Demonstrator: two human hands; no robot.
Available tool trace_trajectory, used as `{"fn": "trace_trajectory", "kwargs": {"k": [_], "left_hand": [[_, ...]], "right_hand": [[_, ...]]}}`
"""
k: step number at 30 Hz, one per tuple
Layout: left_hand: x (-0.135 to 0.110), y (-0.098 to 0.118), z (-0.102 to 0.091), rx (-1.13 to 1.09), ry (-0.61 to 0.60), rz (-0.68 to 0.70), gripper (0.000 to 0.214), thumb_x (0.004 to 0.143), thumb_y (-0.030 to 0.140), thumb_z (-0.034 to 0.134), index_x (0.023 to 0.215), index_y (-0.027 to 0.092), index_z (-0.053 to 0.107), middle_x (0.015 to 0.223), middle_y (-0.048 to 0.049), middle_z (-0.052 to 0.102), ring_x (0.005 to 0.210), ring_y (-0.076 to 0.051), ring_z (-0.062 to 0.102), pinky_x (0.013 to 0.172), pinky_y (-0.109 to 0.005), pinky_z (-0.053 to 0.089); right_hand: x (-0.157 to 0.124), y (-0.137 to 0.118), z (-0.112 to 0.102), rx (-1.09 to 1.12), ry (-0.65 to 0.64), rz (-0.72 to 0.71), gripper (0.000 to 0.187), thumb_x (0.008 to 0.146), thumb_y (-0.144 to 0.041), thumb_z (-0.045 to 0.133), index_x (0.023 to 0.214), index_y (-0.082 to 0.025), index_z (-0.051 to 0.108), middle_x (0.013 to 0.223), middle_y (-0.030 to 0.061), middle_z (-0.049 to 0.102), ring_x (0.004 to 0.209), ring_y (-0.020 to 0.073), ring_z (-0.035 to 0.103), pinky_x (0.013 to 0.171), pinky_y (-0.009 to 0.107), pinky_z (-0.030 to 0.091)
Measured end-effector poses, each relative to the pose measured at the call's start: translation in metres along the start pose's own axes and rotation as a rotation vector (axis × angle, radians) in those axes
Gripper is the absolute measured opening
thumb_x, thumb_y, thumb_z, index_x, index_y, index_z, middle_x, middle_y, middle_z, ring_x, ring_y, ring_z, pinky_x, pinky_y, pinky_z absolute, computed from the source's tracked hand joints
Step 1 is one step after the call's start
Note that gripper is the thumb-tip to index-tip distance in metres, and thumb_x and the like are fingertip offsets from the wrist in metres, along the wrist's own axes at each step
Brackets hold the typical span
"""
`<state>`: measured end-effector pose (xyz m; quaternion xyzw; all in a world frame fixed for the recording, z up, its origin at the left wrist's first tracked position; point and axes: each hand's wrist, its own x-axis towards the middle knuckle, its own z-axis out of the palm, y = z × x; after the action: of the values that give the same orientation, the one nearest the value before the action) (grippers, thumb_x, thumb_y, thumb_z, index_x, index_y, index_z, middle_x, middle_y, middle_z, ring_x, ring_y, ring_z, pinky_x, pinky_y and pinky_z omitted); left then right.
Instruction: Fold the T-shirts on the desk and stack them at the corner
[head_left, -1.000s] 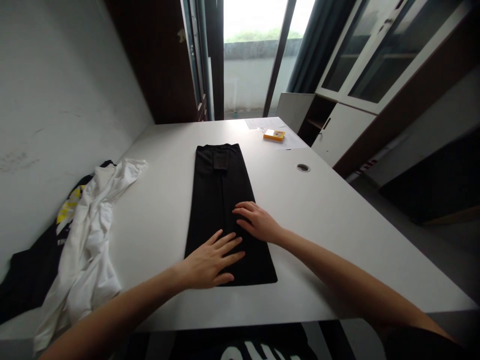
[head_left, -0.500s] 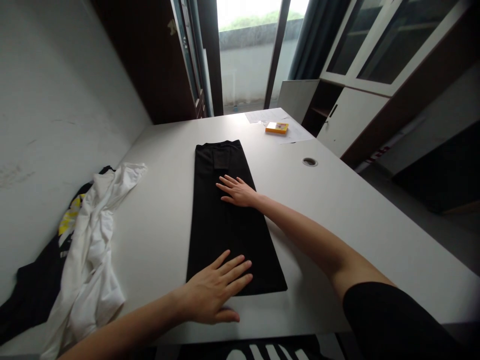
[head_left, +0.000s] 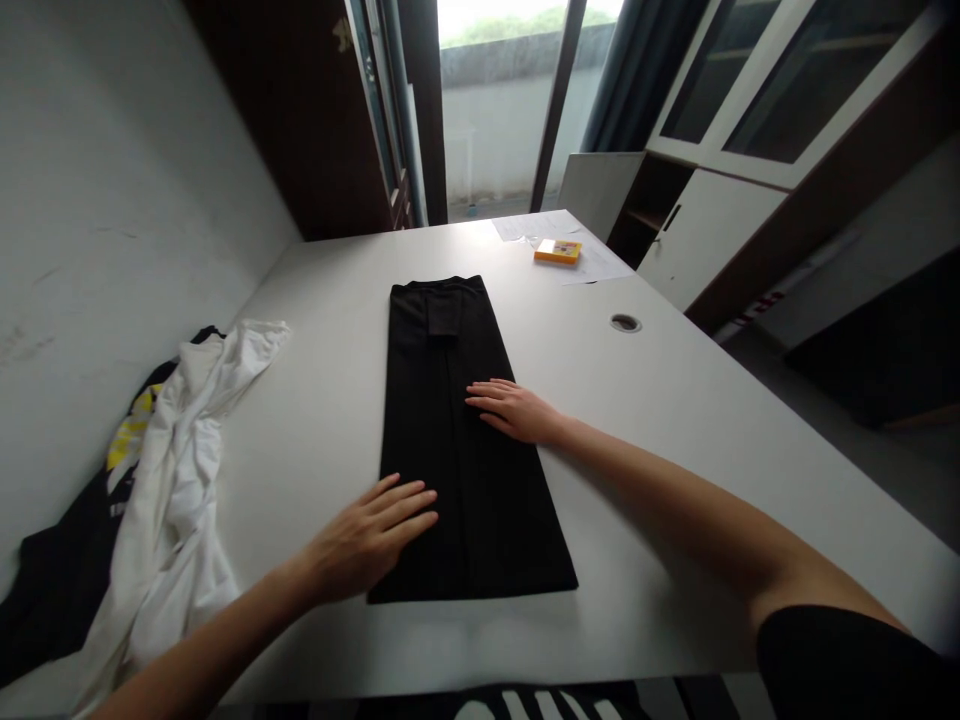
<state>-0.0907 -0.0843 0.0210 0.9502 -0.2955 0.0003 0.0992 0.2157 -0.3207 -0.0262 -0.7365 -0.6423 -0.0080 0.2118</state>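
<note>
A black garment [head_left: 450,400], folded into a long narrow strip, lies flat down the middle of the white table [head_left: 675,430]. My left hand [head_left: 367,535] rests palm down on the strip's near left edge, fingers stretched out and partly on the table. My right hand [head_left: 514,410] lies flat on the strip's right edge about halfway up, fingers spread and pointing left. Neither hand holds anything.
A heap of white cloth [head_left: 180,470] over a black and yellow garment [head_left: 67,560] lies at the table's left by the wall. A yellow box [head_left: 557,251] on papers sits at the far end. A round cable hole [head_left: 625,322] is at the right. Cabinets stand beyond.
My right hand has slid back toward me and to the garment's right edge. My left hand has moved left and a little farther up, from the near end to the left edge.
</note>
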Motion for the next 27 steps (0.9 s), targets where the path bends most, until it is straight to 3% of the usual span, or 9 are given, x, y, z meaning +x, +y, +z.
{"fn": "trace_trajectory", "kwargs": {"k": [5,9,12,16,22,27], "left_hand": [[-0.046,-0.019,-0.001,0.076,-0.075,-0.115,0.08,0.081,-0.007,0.044,0.154,0.024,0.047,0.164,-0.0061,0.04,0.154,-0.026,0.032,0.129,-0.051,0.022],[-0.057,-0.016,-0.004,-0.014,-0.075,-0.157,0.077,0.082,0.006,0.057,0.155,0.026,0.044,0.166,-0.0063,0.035,0.155,-0.027,0.03,0.128,-0.051,0.023],[-0.052,-0.013,-0.007,-0.095,-0.073,-0.151,0.082,0.08,0.018,0.067,0.158,0.026,0.04,0.168,-0.0085,0.031,0.156,-0.031,0.026,0.128,-0.054,0.022],[-0.04,-0.011,-0.003,-0.112,-0.065,-0.126,0.083,0.077,0.017,0.069,0.155,0.026,0.043,0.168,-0.0096,0.032,0.157,-0.034,0.023,0.128,-0.058,0.019],[-0.028,-0.015,0.011,-0.015,0.003,-0.1,0.089,0.066,-0.006,0.049,0.149,0.025,0.051,0.162,-0.007,0.043,0.154,-0.028,0.031,0.129,-0.055,0.018],[-0.015,-0.017,0.004,-0.076,-0.053,-0.048,0.082,0.075,0.008,0.059,0.154,0.028,0.047,0.168,-0.0076,0.032,0.155,-0.032,0.029,0.127,-0.057,0.023]], "right_hand": [[-0.081,-0.018,-0.03,0.048,-0.01,-0.019,0.04,0.099,-0.019,0.051,0.136,-0.026,0.063,0.148,0.0075,0.059,0.14,0.0263,0.052,0.116,0.05,0.044],[-0.114,-0.047,-0.041,0.067,-0.118,-0.038,0.058,0.091,-0.028,0.063,0.149,-0.024,0.053,0.161,0.0115,0.043,0.15,0.0318,0.038,0.122,0.056,0.035],[-0.113,-0.071,-0.036,0.079,-0.175,-0.145,0.067,0.088,-0.031,0.066,0.153,-0.025,0.05,0.164,0.0111,0.037,0.153,0.0339,0.031,0.125,0.06,0.025],[-0.1,-0.078,-0.029,0.098,-0.237,-0.301,0.068,0.088,-0.029,0.061,0.154,-0.024,0.048,0.162,0.0113,0.042,0.15,0.0305,0.037,0.126,0.056,0.025],[-0.097,-0.067,-0.032,0.043,-0.203,-0.255,0.068,0.086,-0.018,0.057,0.154,-0.021,0.049,0.161,0.0127,0.042,0.15,0.0289,0.038,0.125,0.053,0.029],[-0.089,-0.086,-0.027,0.17,-0.263,-0.304,0.071,0.088,-0.024,0.063,0.157,-0.027,0.046,0.16,0.0086,0.046,0.152,0.0297,0.034,0.127,0.056,0.02]]}}
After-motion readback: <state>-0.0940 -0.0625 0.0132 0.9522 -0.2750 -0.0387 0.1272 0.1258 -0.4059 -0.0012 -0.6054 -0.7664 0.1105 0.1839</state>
